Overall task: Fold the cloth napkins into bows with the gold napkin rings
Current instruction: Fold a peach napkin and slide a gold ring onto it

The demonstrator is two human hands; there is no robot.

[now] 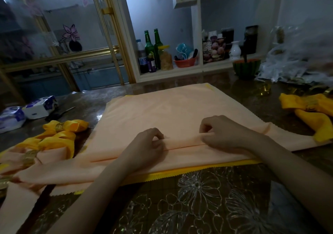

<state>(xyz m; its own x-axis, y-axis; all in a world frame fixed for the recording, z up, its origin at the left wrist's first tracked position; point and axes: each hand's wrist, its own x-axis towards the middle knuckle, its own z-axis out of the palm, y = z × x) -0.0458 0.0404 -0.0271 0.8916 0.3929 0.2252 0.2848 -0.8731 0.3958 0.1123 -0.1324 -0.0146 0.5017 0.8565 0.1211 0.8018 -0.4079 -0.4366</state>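
A peach cloth napkin [171, 111] lies spread on the table, over a yellow napkin whose edge [198, 170] shows at the front. Its near part is gathered into a long fold [182, 146]. My left hand [146, 147] pinches that fold at the middle with curled fingers. My right hand [223, 133] pinches the same fold a little to the right. Finished bows lie at the left: yellow ones [61, 133] and a peach one with a gold ring [29, 155]. A yellow bow [310, 107] lies at the right. Loose gold rings [264, 89] sit at the back right.
Tissue packs [27, 111] and a dark tool [59, 114] lie at the back left. A green bowl [246, 69] and plastic bags [295, 62] stand at the back right. Bottles [151, 51] fill the shelf behind. The table has a flowered glass top [198, 201].
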